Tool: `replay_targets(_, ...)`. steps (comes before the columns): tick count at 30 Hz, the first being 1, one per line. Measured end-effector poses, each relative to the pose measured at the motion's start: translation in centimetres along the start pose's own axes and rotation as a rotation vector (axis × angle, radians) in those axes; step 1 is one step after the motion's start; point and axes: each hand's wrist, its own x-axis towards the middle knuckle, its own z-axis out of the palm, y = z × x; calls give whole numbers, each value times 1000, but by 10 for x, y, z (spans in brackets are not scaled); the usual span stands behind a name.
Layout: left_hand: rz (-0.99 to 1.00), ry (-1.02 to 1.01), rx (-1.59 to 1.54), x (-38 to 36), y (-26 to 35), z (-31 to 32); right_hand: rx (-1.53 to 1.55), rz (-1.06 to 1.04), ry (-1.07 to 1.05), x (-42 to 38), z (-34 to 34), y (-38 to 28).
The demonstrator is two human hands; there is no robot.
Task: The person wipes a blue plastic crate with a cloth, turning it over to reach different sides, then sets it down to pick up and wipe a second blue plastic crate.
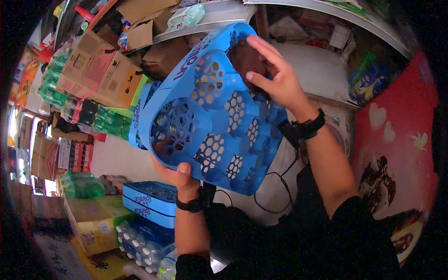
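Observation:
A blue plastic bottle crate (217,126) with honeycomb holes and dark lettering along its side is tilted up in front of me. My left hand (175,175) grips its lower left rim, thumb over the edge and the other fingers mostly hidden behind it. At the upper right end is my right hand (275,72), thumb and fingers apart. Its fingertips are at the rim, beside a dark brown area that I cannot identify. Behind the held crate, a second blue crate (135,123) shows partly.
More blue crates (149,205) are stacked at lower left, near packs of water bottles (140,245) and cartons (95,224). Cardboard boxes (100,70) and green bottles (109,121) are piled at left. A red panel (396,130) stands at right. Black cables (280,205) hang near my body.

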Motion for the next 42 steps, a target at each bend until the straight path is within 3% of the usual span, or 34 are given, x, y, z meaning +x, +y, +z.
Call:
replay_targets(2, -16, 0, 16, 0, 2, 0, 4, 56, -208, 0, -11, 5)
replay_targets(5, -62, 11, 26, 0, 4, 0, -400, -128, -235, 2, -14, 3)
replay_targets(8, -65, 19, 8, -1, 6, 4, -436, -111, -105, 0, -11, 15)
replay_targets(11, -12, 17, 5, -3, 4, 8, -411, 120, 237, -10, 13, 14)
replay_targets(14, -20, 73, -43, -7, 1, 12, -451, 31, 424, -25, 41, 19)
replay_targets(18, -42, 128, -68, 3, -8, 11, -408, -19, 174, -38, 58, -7)
replay_targets(21, -39, 128, -66, 7, -10, 12, -126, 133, -55, -57, 78, -27)
replay_targets(24, -15, 108, -53, 8, -8, 12, -130, 66, -45, -52, 78, -34)
replay_targets(27, 20, 119, -34, 6, -7, 13, -212, -3, 80, -44, 86, -49)
replay_targets(30, 19, 174, -51, 9, -9, 13, -463, -319, -18, -62, 96, -41)
replay_targets(34, -45, 225, -156, 23, -5, 7, -398, -424, -275, -92, 105, -41)
replay_targets(35, -52, 200, -180, 26, -10, -4, -237, -329, -365, -99, 110, -43)
replay_targets(38, 10, 190, -210, 28, -11, -10, -36, 3, -268, -93, 112, -54)
replay_targets(42, 15, 275, -161, 30, -2, -9, 29, 249, 144, -46, 81, -45)
